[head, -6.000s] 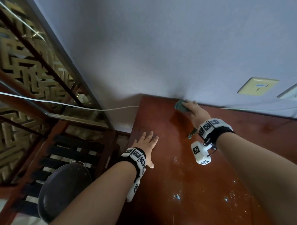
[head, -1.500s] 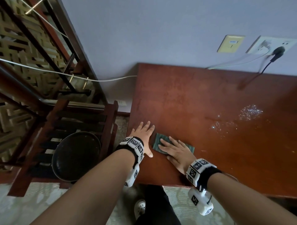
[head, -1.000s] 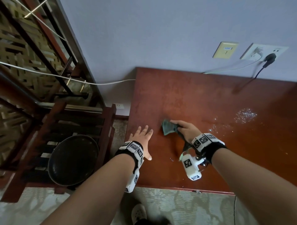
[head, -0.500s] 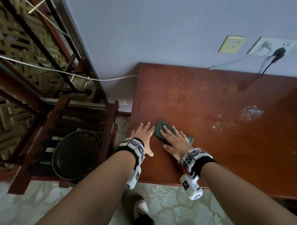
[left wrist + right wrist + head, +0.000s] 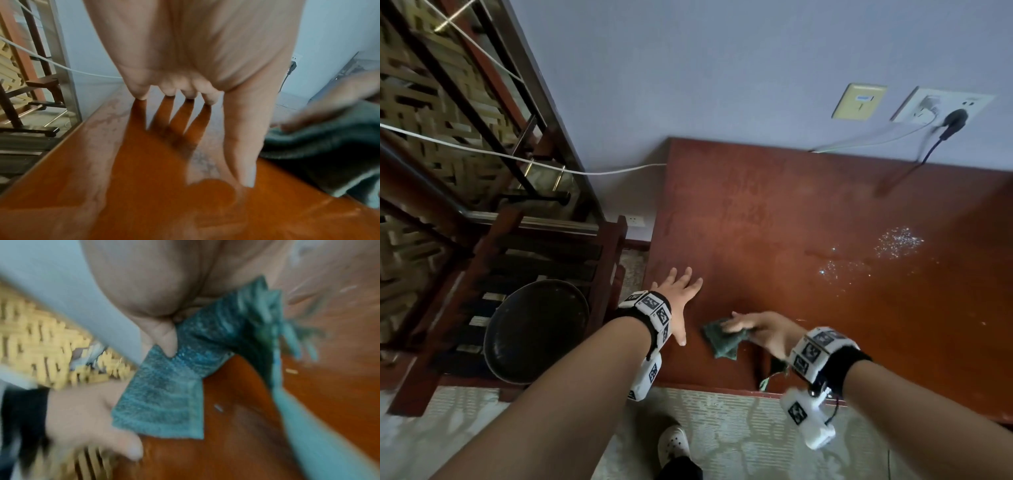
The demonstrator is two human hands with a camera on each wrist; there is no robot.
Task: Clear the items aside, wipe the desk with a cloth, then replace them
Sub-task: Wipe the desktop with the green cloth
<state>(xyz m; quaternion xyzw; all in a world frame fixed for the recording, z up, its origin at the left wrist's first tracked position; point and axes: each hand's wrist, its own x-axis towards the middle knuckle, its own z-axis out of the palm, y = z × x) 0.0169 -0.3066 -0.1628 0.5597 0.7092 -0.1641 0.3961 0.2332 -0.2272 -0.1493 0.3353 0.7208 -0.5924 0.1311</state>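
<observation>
Wall [image 5: 722,75]: pale blue-grey; runs behind the desk from 10 to 2 o'clock.
Desk [image 5: 808,246]: red-brown wood, back edge against the wall; glinting specks at 2 o'clock.
Floor [image 5: 722,428]: pale patterned covering below the desk's near edge.
Lattice screen [image 5: 410,102]: at 10 o'clock, behind dark rails.
Round dark basin [image 5: 534,329]: at 8 o'clock, beside the desk's left edge.
Sockets [image 5: 941,106]: at 1 o'clock; a black plug is inserted.
Left hand [image 5: 679,298]: flat on the desk near its left edge, fingers straight and spread.
Right hand [image 5: 763,334]: fingers and thumb gripping the cloth, blurred.
Cloth [image 5: 720,339]: dark green, crumpled, near the front edge, just right of the left hand.
</observation>
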